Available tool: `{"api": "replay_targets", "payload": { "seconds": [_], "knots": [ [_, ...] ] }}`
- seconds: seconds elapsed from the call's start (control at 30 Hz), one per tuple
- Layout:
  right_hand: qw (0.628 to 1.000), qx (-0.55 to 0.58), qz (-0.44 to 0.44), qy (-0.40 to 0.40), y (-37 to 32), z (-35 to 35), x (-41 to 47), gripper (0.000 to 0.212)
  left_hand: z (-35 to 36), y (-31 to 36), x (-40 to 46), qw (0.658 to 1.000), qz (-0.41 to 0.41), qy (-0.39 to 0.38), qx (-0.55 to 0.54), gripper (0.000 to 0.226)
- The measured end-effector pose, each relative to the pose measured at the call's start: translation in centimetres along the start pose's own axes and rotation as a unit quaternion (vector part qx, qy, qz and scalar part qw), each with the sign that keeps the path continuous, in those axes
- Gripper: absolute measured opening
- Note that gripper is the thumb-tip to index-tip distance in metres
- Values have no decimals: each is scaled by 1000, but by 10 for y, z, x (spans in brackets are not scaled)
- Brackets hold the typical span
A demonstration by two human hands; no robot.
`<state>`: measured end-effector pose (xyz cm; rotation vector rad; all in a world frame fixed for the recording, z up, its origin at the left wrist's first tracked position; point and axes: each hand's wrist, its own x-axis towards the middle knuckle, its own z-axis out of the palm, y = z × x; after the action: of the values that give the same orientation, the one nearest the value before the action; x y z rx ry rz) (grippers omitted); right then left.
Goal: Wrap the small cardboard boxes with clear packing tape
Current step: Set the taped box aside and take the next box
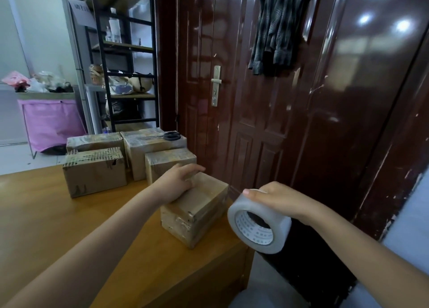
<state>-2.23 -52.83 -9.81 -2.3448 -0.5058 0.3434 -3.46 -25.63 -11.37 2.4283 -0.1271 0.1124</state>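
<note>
Nearest the viewer, off the right edge of the wooden worktop (pixel 69 214), the right hand (pixel 278 200) grips a large roll of clear packing tape (pixel 260 224), fingers curled over its top, holding it in the air beside the table. A thin strip of tape (pixel 234 191) appears to run from the roll to the small brown cardboard box (pixel 197 210) standing near the worktop's right edge, close to its front right corner. That box already carries glossy tape over its near faces. The left hand (pixel 178 182) rests flat on the box's top, fingers straight, pressing it down.

Judgement: a wrap is in progress, with tape being drawn from the box. The next move calls for carrying the roll around the box under tension while the left hand steadies or turns it.

Behind, toward the far edge, four more cardboard boxes (pixel 95 170) stand grouped and touching; most look taped. A pair of black-handled scissors (pixel 171 135) lies on the rearmost box.

Room: the worktop left of the working box is open. On the right the box sits close to the edge, and the dark red door (pixel 267 121) stands near beyond it, limiting the roll's swing.
</note>
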Motion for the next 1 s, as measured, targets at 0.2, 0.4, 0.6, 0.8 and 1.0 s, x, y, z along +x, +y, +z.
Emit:
{"api": "replay_targets", "payload": {
  "seconds": [0.2,0.4,0.6,0.8,1.0],
  "knots": [
    [986,155,-40,-55,20,-3,-20,67,14,38,-13,954,12,-31,298,61],
    [975,189,-94,-71,21,-17,-26,67,13,47,-16,965,-21,-61,254,75],
    [935,306,-179,-18,-25,-33,-9,35,-14,33,-10,958,-130,-160,-200,80],
    [919,344,-193,11,-38,-11,20,30,-15,19,-10,985,-30,-62,-156,65],
    [913,356,-164,116,-41,23,34,56,10,33,-23,952,53,23,300,66]
  ]
}}
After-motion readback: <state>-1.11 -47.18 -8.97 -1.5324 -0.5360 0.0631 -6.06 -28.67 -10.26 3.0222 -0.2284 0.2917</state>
